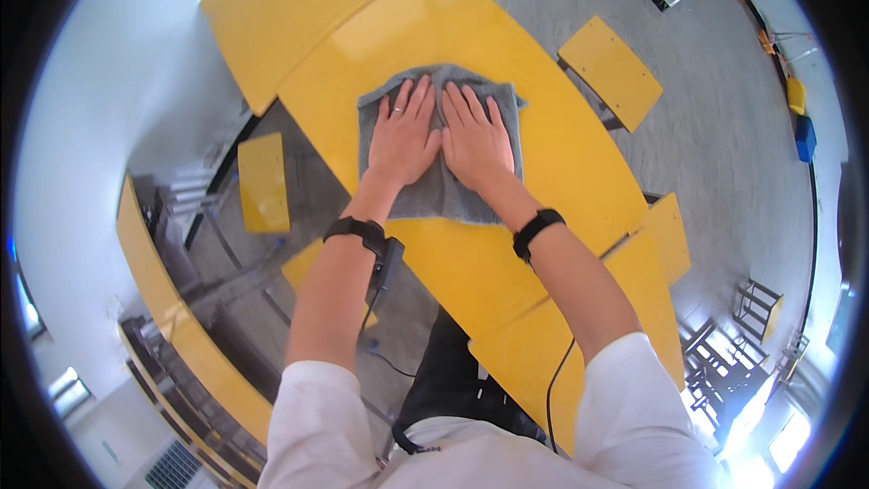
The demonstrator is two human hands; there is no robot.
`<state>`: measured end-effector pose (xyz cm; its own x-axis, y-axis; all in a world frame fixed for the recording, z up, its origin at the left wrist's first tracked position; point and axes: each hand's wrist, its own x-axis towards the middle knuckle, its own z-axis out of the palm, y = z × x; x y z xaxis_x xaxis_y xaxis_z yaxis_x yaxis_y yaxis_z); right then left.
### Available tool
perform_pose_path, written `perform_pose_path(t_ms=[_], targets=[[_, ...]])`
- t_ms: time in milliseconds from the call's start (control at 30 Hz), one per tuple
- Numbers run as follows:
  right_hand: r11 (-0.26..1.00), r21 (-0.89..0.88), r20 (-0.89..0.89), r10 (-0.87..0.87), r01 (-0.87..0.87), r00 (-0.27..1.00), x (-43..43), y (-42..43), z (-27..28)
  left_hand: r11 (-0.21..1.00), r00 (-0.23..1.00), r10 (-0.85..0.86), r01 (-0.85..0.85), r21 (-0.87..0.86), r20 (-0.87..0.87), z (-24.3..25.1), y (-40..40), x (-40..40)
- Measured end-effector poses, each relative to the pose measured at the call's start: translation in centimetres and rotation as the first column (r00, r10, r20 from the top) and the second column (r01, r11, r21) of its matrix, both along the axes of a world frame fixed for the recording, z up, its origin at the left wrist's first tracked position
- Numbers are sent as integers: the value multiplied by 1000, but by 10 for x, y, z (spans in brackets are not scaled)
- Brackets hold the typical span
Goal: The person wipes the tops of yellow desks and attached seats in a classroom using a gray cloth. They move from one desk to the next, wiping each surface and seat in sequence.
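A grey cloth (445,207) lies spread over a yellow tabletop (563,149), its far edge rumpled and one corner sticking out at the right. My left hand (405,136) rests palm down on the cloth's left half, a ring on one finger. Beside it my right hand (477,139) is also palm down on the cloth. The thumbs are close together, and the fingers of both hands point away from me, slightly apart. Neither hand grips the cloth. Each forearm wears a black strap, and a dark device is fixed to the left one.
Another yellow table (292,20) adjoins at the far left. Yellow stools stand on both sides, one at the right (611,75) and one at the left (263,183). Thin black cables hang near my arms. A long yellow-topped table (197,326) runs along the left.
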<state>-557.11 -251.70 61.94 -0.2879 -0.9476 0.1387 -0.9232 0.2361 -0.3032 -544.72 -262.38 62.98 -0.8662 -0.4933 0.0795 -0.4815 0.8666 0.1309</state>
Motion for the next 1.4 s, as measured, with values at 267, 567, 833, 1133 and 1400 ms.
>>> perform_pose_path(t_ms=[267,567,833,1133,1400], targets=[[958,95,-69,-266,271,962,-52,-72,-7,929,929,-368,369,24,-51,-17,-125,-90],[914,63,-157,-387,400,909,-110,-154,-22,940,903,-340,334,-67,-264,-44,-186,-152],[907,25,-281,-396,420,874,-143,-195,-34,934,947,-319,308,-183,-36,-48,-217,-188],[842,-87,-71,-539,533,840,-89,-109,-23,941,943,-328,322,-107,-47,-46,-143,-150],[645,86,-127,-749,759,651,-57,112,8,810,805,-581,586,7,-118,-11,60,-150]])
